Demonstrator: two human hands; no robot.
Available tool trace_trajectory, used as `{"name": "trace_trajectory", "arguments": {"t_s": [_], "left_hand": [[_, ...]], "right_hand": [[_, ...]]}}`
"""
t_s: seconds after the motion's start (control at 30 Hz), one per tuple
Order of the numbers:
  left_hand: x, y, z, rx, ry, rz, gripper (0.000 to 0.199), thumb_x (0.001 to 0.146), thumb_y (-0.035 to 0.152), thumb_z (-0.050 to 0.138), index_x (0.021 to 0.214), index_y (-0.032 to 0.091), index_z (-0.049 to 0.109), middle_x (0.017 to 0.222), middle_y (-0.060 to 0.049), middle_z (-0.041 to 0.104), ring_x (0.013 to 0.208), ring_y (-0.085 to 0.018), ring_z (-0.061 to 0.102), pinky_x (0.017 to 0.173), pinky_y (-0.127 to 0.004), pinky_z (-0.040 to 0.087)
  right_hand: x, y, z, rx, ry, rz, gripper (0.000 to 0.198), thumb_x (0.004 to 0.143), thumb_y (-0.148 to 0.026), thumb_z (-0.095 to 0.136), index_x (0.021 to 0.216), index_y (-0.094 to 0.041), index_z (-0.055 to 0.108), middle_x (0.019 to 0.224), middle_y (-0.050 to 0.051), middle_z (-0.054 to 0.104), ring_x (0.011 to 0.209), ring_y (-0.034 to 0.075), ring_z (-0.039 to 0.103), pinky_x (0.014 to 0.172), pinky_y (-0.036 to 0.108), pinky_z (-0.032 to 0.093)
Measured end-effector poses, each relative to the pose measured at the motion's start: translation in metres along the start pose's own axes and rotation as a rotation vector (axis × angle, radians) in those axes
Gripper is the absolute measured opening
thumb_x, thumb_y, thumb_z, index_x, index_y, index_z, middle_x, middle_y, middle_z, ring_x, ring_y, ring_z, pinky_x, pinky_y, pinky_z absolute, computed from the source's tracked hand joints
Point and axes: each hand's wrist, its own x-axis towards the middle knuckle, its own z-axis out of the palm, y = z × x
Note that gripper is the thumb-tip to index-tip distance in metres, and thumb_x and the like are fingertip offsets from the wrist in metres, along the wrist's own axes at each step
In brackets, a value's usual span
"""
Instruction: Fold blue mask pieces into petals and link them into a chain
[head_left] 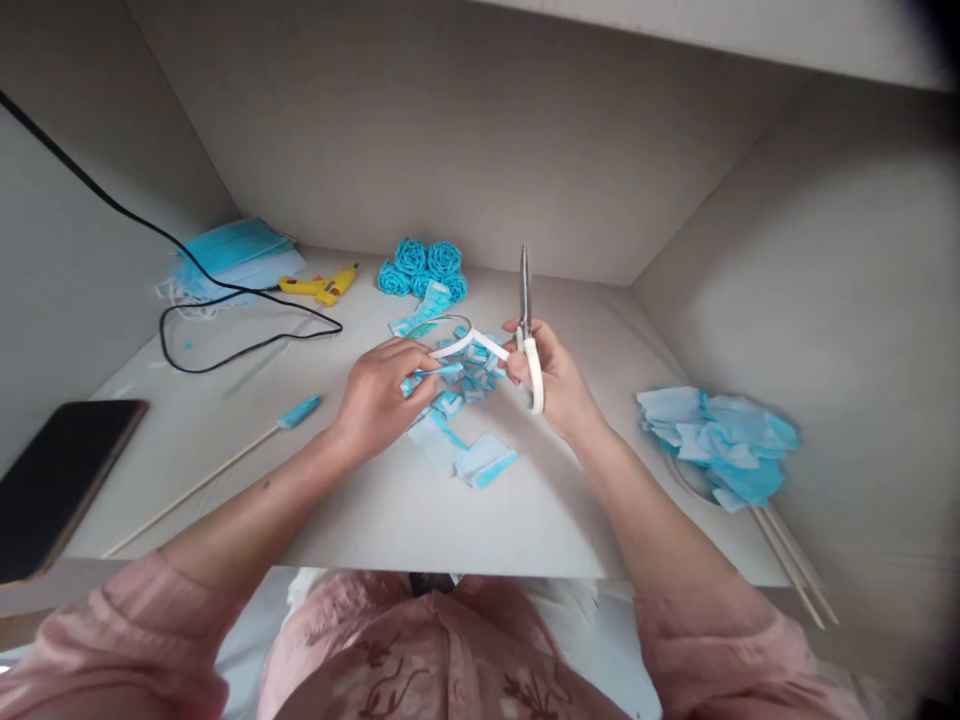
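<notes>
Left hand [386,390]: closed, thumb and fingers pinching a blue piece [448,369] against the near edge of a thin ring with a white strip [491,346].
Right hand [553,375]: clamped on the scissors [526,310], blades together and pointing far; its fingertips also pinch the strip's right end.
White strip: stretched between the hands above the table [360,530]; one end is at the right hand, and no cut through it shows.
Finished-looking work: five blue rosettes [411,257] grouped at the far middle.
Part-made work: a stick [202,483] with a blue tip, lying on the left, seemingly begun and without petals.
Cut stock: small blue scraps [474,380] under the hands, flat pieces [486,458] nearer, and a loose bundle [720,435] on the right.
Apparently unused: masks [236,250] stacked far left; bare-looking sticks [791,565] near right.
Idle: yellow glue gun [322,286], far left, beside the masks.
Stage, judged: partway; much cut material remains loose.
</notes>
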Motion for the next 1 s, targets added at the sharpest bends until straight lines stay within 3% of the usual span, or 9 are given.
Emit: {"name": "trace_trajectory", "arguments": {"t_s": [0.23, 0.37, 0.5, 0.67, 1.0], "left_hand": [[0.002, -0.007, -0.005, 0.043, 0.159, -0.153, 0.01, 0.082, 0.014, 0.059, 0.076, 0.017, 0.066, 0.077, -0.001, 0.068, 0.062, -0.01, 0.053, 0.06, -0.023, 0.04], [0.004, -0.01, -0.006, 0.033, 0.209, -0.184, 0.01, 0.081, 0.012, 0.059, 0.075, 0.017, 0.066, 0.077, 0.0, 0.067, 0.06, -0.009, 0.05, 0.059, -0.022, 0.039], [0.003, -0.011, -0.006, 0.035, 0.197, -0.181, 0.009, 0.082, 0.014, 0.06, 0.077, 0.017, 0.067, 0.078, 0.0, 0.068, 0.061, -0.01, 0.052, 0.059, -0.023, 0.039], [0.0, -0.008, -0.003, 0.042, 0.136, -0.139, 0.011, 0.084, 0.015, 0.058, 0.079, 0.017, 0.068, 0.08, -0.001, 0.069, 0.065, -0.011, 0.056, 0.061, -0.023, 0.041], [-0.006, -0.001, 0.006, 0.069, -0.019, -0.044, 0.014, 0.083, 0.011, 0.056, 0.08, 0.017, 0.067, 0.082, -0.004, 0.072, 0.076, -0.016, 0.065, 0.069, -0.026, 0.047]], "right_hand": [[0.001, -0.003, -0.004, -0.04, -0.013, 0.025, 0.055, 0.065, -0.054, 0.08, 0.105, -0.027, 0.053, 0.076, -0.004, 0.058, 0.064, 0.011, 0.052, 0.057, 0.025, 0.042], [-0.003, -0.003, -0.007, -0.312, -0.027, -0.009, 0.051, 0.072, -0.056, 0.073, 0.109, -0.025, 0.056, 0.08, -0.001, 0.063, 0.069, 0.015, 0.058, 0.064, 0.028, 0.046], [-0.009, -0.001, -0.002, -0.755, -0.04, -0.084, 0.05, 0.076, -0.05, 0.072, 0.116, -0.023, 0.059, 0.088, 0.003, 0.07, 0.078, 0.019, 0.064, 0.072, 0.032, 0.048], [-0.013, 0.007, 0.01, -1.019, 0.004, -0.23, 0.05, 0.082, -0.048, 0.068, 0.121, -0.017, 0.06, 0.105, 0.012, 0.072, 0.087, 0.024, 0.068, 0.079, 0.036, 0.05], [-0.014, 0.008, 0.014, -1.007, 0.09, -0.244, 0.045, 0.084, -0.045, 0.067, 0.12, -0.017, 0.062, 0.103, 0.01, 0.072, 0.084, 0.023, 0.069, 0.075, 0.034, 0.051]]}}
